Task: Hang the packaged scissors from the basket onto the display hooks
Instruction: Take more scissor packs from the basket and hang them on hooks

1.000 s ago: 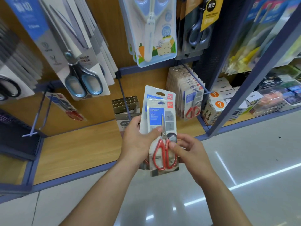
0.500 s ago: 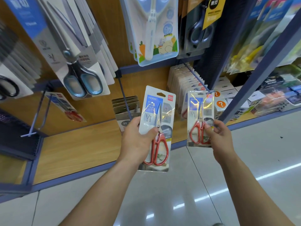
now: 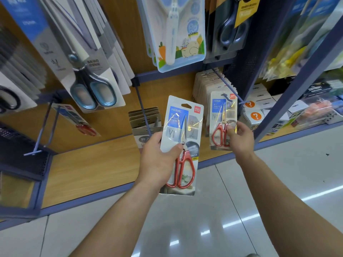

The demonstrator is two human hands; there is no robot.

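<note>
1. Wood-panelled shop shelving (image 3: pixel 89 169) is filling the far side, and a glossy tiled floor (image 3: pixel 204 219) is running along the near side. The basket is not showing anywhere in view.
2. Far left, the first lower hook (image 3: pixel 38 139) is carrying one red-handled pack (image 3: pixel 76 119), and most of its wire is standing bare. Above it, a blue-handled pack (image 3: pixel 89 75) is fronting a row of several more.
3. Left of centre, the second lower hook (image 3: pixel 143 108) is holding a short stack of brown-backed cards (image 3: pixel 144 117). They are overlapping too closely to count, perhaps four or five.
4. The left hand (image 3: pixel 157 162) is grasping one large packaged scissors (image 3: pixel 183 138), with the thumb across the front and the fingers behind. It is holding the pack upright just right of the second hook, and the pack is not yet hanging.
5. The right hand (image 3: pixel 241 140) is pinching one smaller packaged scissors (image 3: pixel 222 119) at its lower right edge. The hang hole is sitting on the third lower hook (image 3: pixel 219 76) near the tip, and the wire is apparently passing through it. A thick stack of similar packs (image 3: pixel 204 86) is hanging behind, too many to count.
6. Judgement: the person is holding two packs, one apparently going onto a hook and one waiting. Whether more are lying in the basket cannot be told.
</note>
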